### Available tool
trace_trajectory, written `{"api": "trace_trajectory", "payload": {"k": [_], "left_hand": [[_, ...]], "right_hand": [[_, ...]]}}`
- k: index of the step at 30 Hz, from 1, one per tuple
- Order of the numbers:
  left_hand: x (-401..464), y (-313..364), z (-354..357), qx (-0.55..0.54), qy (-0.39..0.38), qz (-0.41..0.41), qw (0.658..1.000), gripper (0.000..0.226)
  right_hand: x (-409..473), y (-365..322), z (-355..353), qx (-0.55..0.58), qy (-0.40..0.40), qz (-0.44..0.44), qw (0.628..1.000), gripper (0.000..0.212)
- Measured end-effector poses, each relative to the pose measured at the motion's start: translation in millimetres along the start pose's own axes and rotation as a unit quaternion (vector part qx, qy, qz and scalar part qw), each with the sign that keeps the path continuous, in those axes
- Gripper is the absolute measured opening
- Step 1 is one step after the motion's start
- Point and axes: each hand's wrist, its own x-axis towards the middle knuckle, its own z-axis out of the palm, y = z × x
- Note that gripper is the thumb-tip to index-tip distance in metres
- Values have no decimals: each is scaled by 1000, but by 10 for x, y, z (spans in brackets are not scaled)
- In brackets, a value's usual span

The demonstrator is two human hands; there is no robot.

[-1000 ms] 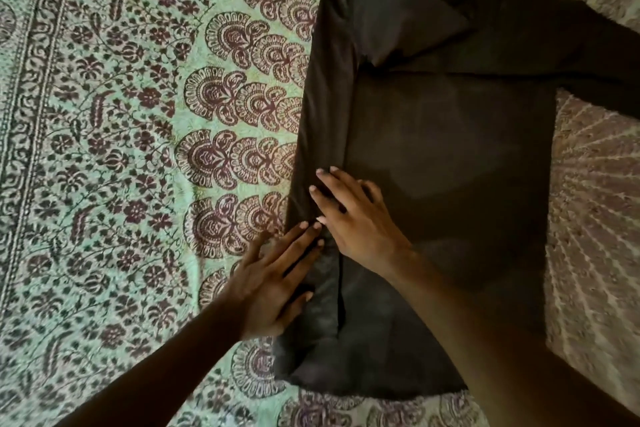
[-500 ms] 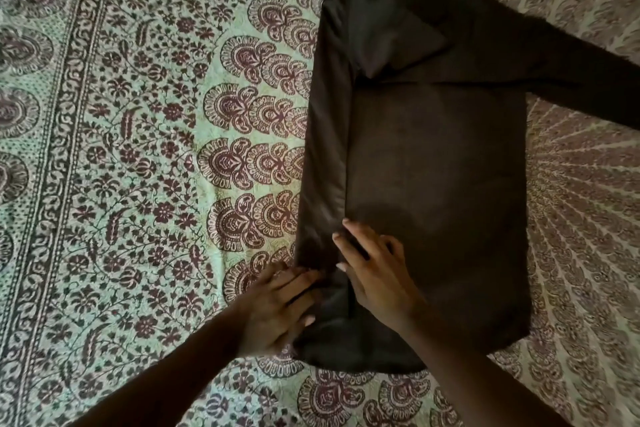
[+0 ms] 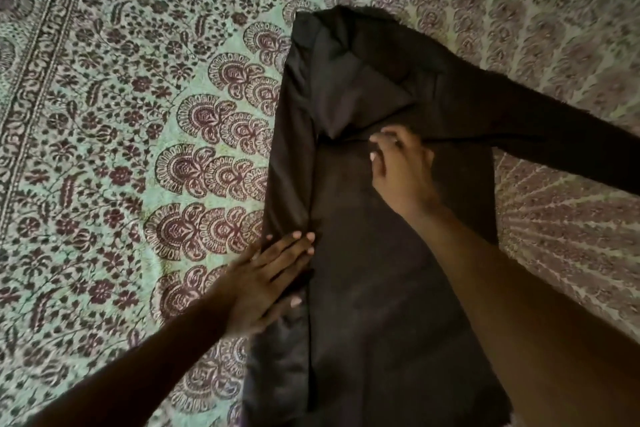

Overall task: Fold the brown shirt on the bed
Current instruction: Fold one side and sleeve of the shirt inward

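The brown shirt (image 3: pixel 374 253) lies flat on the bed, its left side folded inward as a long strip. One sleeve (image 3: pixel 540 135) stretches out to the right. My left hand (image 3: pixel 270 281) presses flat with straight fingers on the folded strip near the shirt's lower left edge. My right hand (image 3: pixel 401 170) rests farther up, at the middle of the shirt beside the base of the right sleeve, with its fingers curled. Whether they pinch the cloth I cannot tell.
A patterned green and maroon bedspread (image 3: pixel 138 149) covers the whole bed around the shirt. At the right it shows a radiating striped pattern (image 3: pixel 571 236).
My right hand has moved up the shirt from beside the left hand to the sleeve's base. The left hand has stayed on the folded strip. The camera view has shifted.
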Motion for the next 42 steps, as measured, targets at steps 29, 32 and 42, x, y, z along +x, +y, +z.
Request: {"api": "trace_trajectory", "payload": {"k": [29, 32, 42], "left_hand": [[2092, -869, -159, -202, 67, -222, 952, 107], [2084, -732, -409, -227, 153, -251, 928, 65], [1707, -441, -499, -380, 236, -473, 760, 46]], "right_hand": [[209, 337, -575, -64, -76, -11, 995, 24], [-186, -16, -432, -50, -105, 1, 993, 31], [-782, -628, 92, 174, -155, -121, 965, 27]]}}
